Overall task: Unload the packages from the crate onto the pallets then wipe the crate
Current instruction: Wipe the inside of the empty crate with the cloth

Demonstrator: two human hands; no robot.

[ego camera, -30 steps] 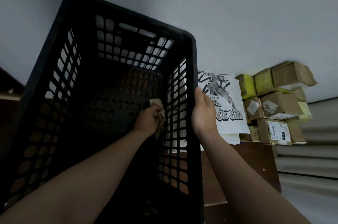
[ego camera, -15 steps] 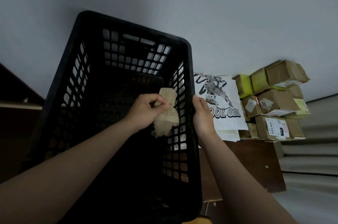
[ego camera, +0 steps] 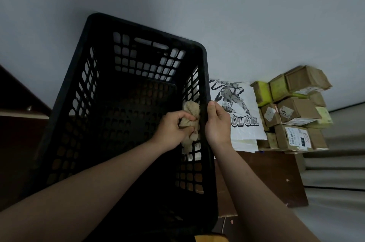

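A black lattice crate (ego camera: 94,91) fills the middle of the head view, its opening towards me and nothing inside. My left hand (ego camera: 171,130) is inside it and grips a beige rag (ego camera: 190,112) against the inner face of the right wall. My right hand (ego camera: 217,123) holds the rim of that right wall from outside, thumb on the edge. Brown and yellow-green cardboard packages (ego camera: 292,109) are stacked on a dark wooden pallet (ego camera: 274,176) at the right, next to a white printed bag (ego camera: 237,111).
A grey wall stands behind the crate. Dark wooden furniture (ego camera: 21,123) sits at the left. Grey ridged floor or steps (ego camera: 335,162) lie at the far right beyond the pallet.
The crate has dropped lower in view. My left hand with the rag rose from deep in the crate up to the right wall near the rim. My right hand kept its hold.
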